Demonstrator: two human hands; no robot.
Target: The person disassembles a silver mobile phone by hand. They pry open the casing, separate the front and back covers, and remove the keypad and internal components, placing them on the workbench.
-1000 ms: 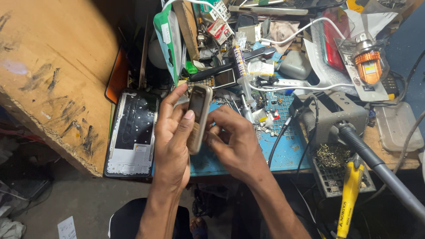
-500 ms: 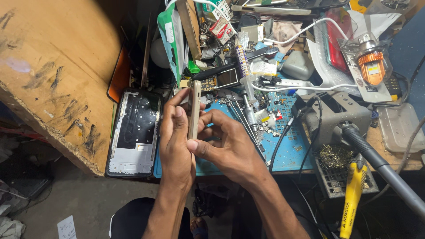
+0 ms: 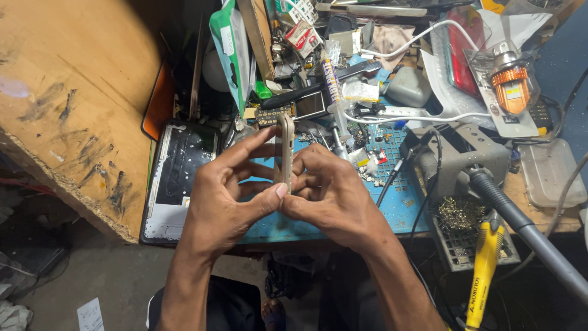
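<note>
Both hands pinch a slim gold phone [image 3: 285, 150] edge-on at mid-frame: left hand [image 3: 223, 202] wraps its left face, right hand [image 3: 327, 196] its right, thumbs meeting at the bottom edge. Underneath sits a blue mat [image 3: 392, 202], with an opened tablet [image 3: 177, 181] lying just left.

Bright overhead light on bench, dark floor shadows below, sharp centre, wide-angle edge distortion.

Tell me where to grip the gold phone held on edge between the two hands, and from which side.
Grip the gold phone by its two broad flat faces, coming in from left and right. It stands on edge, its thin side toward the camera, so the faces point sideways. The left hand and right hand already pinch its lower half; the upper half is free.
</note>
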